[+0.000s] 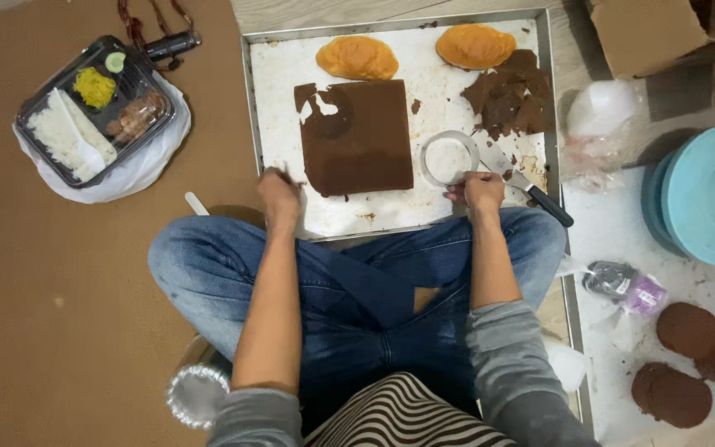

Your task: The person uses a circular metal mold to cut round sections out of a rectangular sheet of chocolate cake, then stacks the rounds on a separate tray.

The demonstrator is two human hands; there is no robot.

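1. Two hands are kept at the tray's [250, 108] near edge: the left hand [280, 197] is curled at the corner of the brown cake sheet [366, 141], holding nothing that can be made out; the right hand [482, 192] is pinched on the round cutter ring [448, 159], beside the sheet.
2. Round-cutting looks underway, judging by the hole; next, the ring likely needs to be pressed into uncut cake.
3. Scraps [511, 99] and two buns [357, 58] are held by the tray; rice and sides are packed in a clear meal box [93, 108].
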